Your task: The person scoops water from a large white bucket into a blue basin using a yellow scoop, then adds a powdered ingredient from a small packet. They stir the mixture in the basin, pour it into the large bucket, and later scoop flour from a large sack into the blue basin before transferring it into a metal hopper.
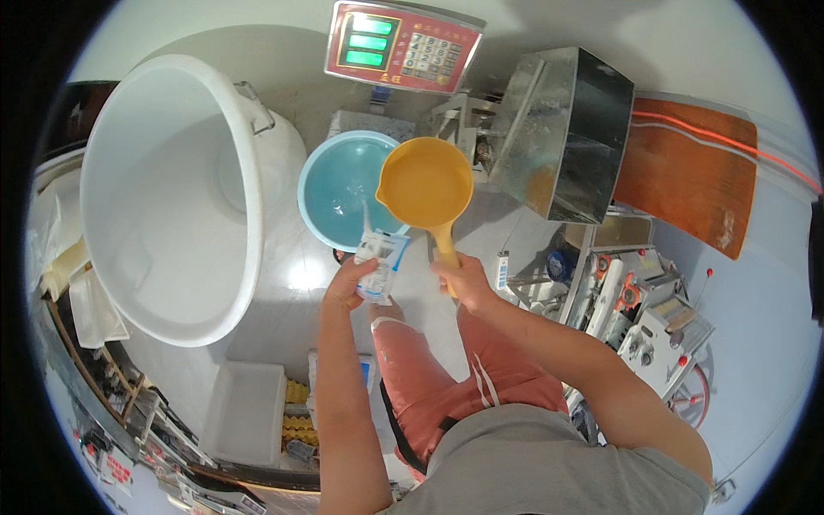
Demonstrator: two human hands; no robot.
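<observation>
My left hand [350, 283] grips a white and blue plastic packet [379, 262] below a light blue basin [326, 180] in view. A thin white stream rises from the packet's open end over the basin's interior; whether it is powder or liquid, I cannot tell. My right hand [460, 279] is closed round the handle of an orange plastic ladle [426, 176], whose round cup is held beside the packet, overlapping the basin's right side in view.
A large white tub [245, 283] stands left. Behind are a red scale [403, 45], a metal hopper [584, 129] and an orange board [687, 184]. A machine [644, 335] stands right. A white crate [245, 412] and yellow trays [298, 421] lie lower left.
</observation>
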